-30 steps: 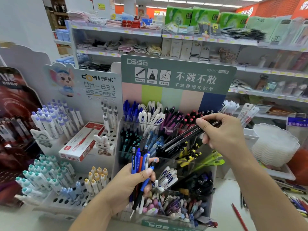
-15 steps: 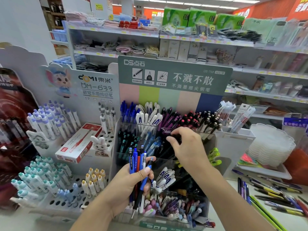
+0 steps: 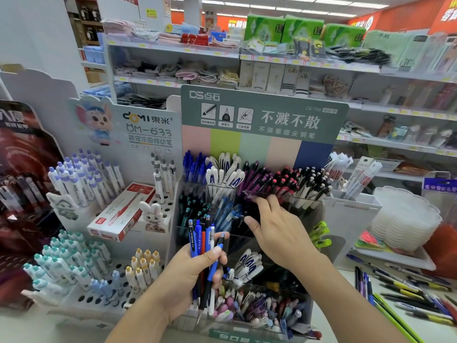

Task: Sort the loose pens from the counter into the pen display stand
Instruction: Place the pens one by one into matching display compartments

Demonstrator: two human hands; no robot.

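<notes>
The clear tiered pen display stand (image 3: pixel 262 112) with a green header board stands in the centre, its compartments packed with blue, white, purple, red-tipped and black pens. My left hand (image 3: pixel 190 276) grips a bundle of pens (image 3: pixel 201 237), blue, red and black, upright in front of the stand's lower tiers. My right hand (image 3: pixel 279 231) lies over the middle tier with fingers spread, touching the dark pens there and holding nothing. Several loose pens (image 3: pixel 408 293) lie on the counter at the lower right.
A white DOMI pen stand (image 3: pixel 148 129) with purple, teal and yellow capped pens and a red pen box (image 3: pixel 118 214) sits to the left. At the right are a white bin of refills (image 3: pixel 353 204) and a stack of white plastic trays (image 3: pixel 405 219). Store shelves fill the background.
My right hand carried a few black pens down from the upper right into the stand's middle tier and let them go; its fingers are now spread. The left hand stayed put with its bundle.
</notes>
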